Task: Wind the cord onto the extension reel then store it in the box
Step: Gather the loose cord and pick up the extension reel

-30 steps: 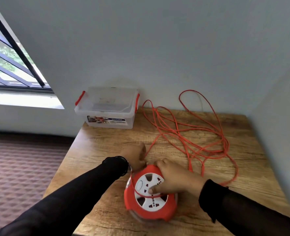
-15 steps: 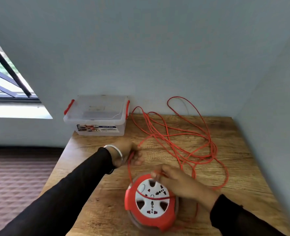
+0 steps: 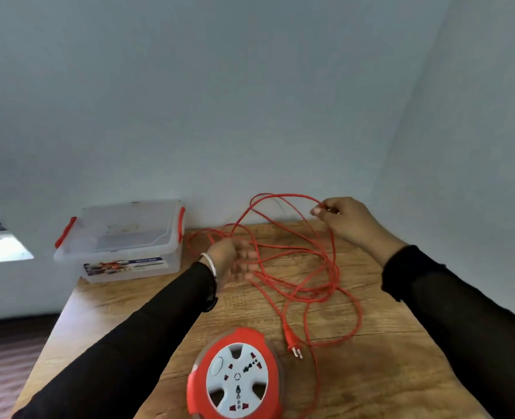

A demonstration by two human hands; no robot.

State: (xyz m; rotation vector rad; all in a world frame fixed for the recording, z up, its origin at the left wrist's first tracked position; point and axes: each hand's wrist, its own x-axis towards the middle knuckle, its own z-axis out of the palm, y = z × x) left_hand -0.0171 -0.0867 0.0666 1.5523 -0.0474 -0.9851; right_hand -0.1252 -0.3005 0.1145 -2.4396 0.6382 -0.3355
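A: Head view: the reel (image 3: 235, 378) lies flat at the bottom centre of the frame on the table (image 3: 371, 376), its white socket face up inside a red rim. No writing on it can be read.

B: And the box (image 3: 123, 241)?

A: Left of centre, at the table's back corner against the wall (image 3: 220, 101). It is clear, with its lid on and red clips at both ends. A label strip runs along its front with a picture and a blue band, but the print is too blurred to read.

B: Where is the cord (image 3: 298, 267)?

A: Loose in red loops across the middle and right of the table, with the plug (image 3: 292, 346) just right of the reel.

B: The hands?

A: The right hand (image 3: 345, 220), in the centre right of the frame, pinches one loop between thumb and fingertips and holds it up by the wall. The left hand (image 3: 235, 261), in the centre, is blurred; its fingers are spread among the strands, and I cannot tell whether they grip any.

B: What differs from half a second ago?

A: Both hands were then by the reel, with cord across its face. Now they are further back and that face is bare.
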